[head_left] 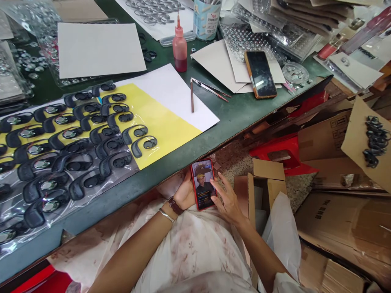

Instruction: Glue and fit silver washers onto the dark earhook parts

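Low over my lap, below the table's front edge, my left hand (pixel 185 193) holds a smartphone (pixel 203 195) in a red case. Its screen is lit and shows a picture with lines of text. My right hand (pixel 226 199) is on the phone's right side, fingers spread, with fingertips at or just over the screen. Up on the table, rows of black ear-hook earphone parts (pixel 77 167) lie on clear film and yellow paper (pixel 165 130). Tweezers (pixel 210 87) and a thin brown stick (pixel 192 97) rest by the white sheet's right edge.
A second phone (pixel 260 75) lies on grey cards at the table's right. A red liquid bottle (pixel 179 49) with a needle tip stands near a blue tub (pixel 206 20). Trays of small round parts (pixel 247 38) sit behind. Cardboard boxes (pixel 342 228) and a red stool (pixel 277 152) stand right.
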Action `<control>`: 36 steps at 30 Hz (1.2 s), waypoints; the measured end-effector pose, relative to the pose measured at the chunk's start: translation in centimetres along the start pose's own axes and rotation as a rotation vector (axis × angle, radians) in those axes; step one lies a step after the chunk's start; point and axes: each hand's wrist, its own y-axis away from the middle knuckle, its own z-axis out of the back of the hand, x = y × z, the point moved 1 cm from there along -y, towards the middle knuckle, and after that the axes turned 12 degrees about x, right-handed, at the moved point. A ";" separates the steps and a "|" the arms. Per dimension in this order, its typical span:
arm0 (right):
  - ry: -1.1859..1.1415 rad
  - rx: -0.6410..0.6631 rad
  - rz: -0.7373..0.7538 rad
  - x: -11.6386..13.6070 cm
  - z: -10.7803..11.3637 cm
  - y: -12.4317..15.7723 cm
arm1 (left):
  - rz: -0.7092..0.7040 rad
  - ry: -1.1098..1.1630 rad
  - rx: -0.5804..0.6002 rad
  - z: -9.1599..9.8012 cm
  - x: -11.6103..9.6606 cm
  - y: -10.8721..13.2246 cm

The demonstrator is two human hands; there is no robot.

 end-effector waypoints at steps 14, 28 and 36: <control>-0.005 -0.021 0.001 -0.1 -0.3 0.0 | 0.007 0.006 0.000 0.1 0.0 0.0; -0.040 -0.025 -0.013 0.0 -0.2 -0.1 | -0.001 0.000 0.041 0.0 0.0 0.0; -0.014 0.002 -0.022 0.0 -0.1 -0.1 | -0.007 -0.010 0.039 -0.3 -0.1 0.0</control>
